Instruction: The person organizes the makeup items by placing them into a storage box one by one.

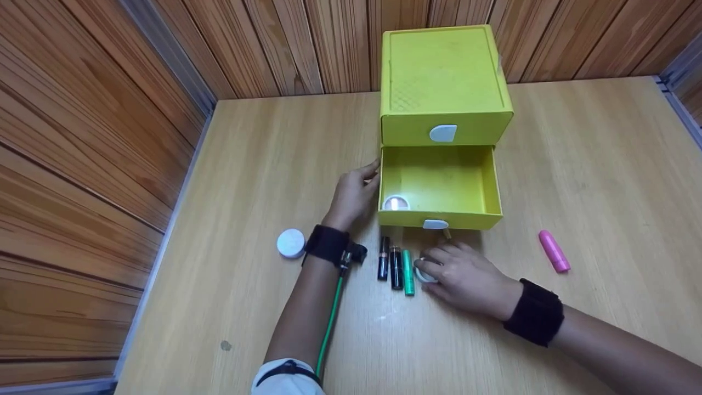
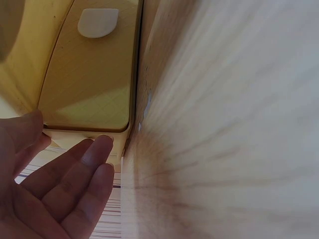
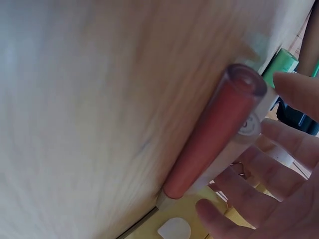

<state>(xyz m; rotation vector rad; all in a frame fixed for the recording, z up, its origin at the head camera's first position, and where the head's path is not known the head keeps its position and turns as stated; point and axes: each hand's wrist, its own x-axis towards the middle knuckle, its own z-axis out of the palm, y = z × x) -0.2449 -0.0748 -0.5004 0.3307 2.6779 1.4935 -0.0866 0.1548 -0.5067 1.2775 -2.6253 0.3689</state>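
A yellow drawer unit (image 1: 447,71) has its lower drawer (image 1: 439,221) pulled out, with a small round clear-topped case (image 1: 396,203) inside at the front left. My left hand (image 1: 354,195) rests its fingertips against the unit's left side, fingers loosely bent. In front of the drawer, my right hand (image 1: 466,277) pinches a round white-rimmed case (image 1: 424,272) between thumb and fingers, mostly hidden beneath them. Beside those fingers lies a coral-red lip gloss tube (image 3: 214,134). Left of the case lie a green tube (image 1: 408,273) and two dark tubes (image 1: 396,269) in a row.
A round white-lidded jar (image 1: 290,243) sits beside the left wrist. Farther right lies a pink tube (image 1: 554,251). The upper drawer (image 1: 406,129) is closed. Wood-panelled walls (image 1: 329,49) border the table at the back and left.
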